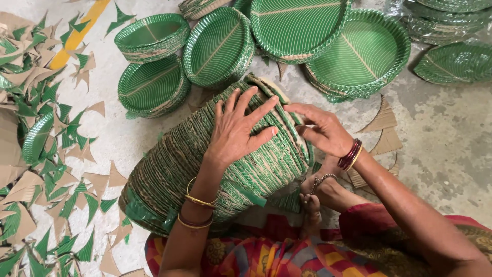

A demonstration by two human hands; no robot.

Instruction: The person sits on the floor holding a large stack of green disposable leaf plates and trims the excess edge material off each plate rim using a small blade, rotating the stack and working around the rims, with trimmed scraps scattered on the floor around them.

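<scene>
Several stacks of round green paper plates printed with a leaf-vein pattern stand on the grey concrete floor (446, 133): a small stack at upper left (152, 35), another just below it (151, 84), a tilted stack beside them (219, 46), a larger stack at top centre (297, 25) and a wide stack to its right (361, 54). Leaf-shaped green paper plates (456, 61) lie at the far right, with more stacked above them (446, 20). Green-and-brown triangular cardboard offcuts (46, 154) litter the floor on the left. A yellow strip (77, 36) lies diagonally at upper left. Brown cardboard trimmings (384, 128) rest near the right. A bright patterned red and orange garment (266, 251) fills the bottom edge.
</scene>
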